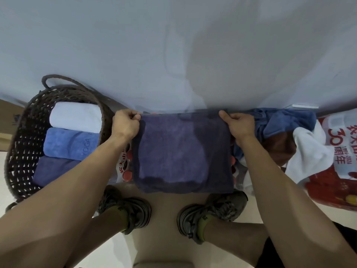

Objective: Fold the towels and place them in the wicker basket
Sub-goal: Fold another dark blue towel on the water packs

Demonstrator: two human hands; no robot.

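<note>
Wicker basket (25,144) left of dark purple towel (181,151), holds three rolled towels (71,144). Purple towel hangs flat between hands. Left hand (126,122), right hand (238,123) each pinch towel's top corner.

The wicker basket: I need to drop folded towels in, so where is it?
In the head view, the dark woven wicker basket sits at the left, beside the left hand, holding three folded towels.

Plain wall, shoes, printed packaging
A pale blue wall (193,45) fills the background; grey sneakers (125,211) stand on beige floor (164,219), beside a red-and-white printed package (340,151) at right.
</note>
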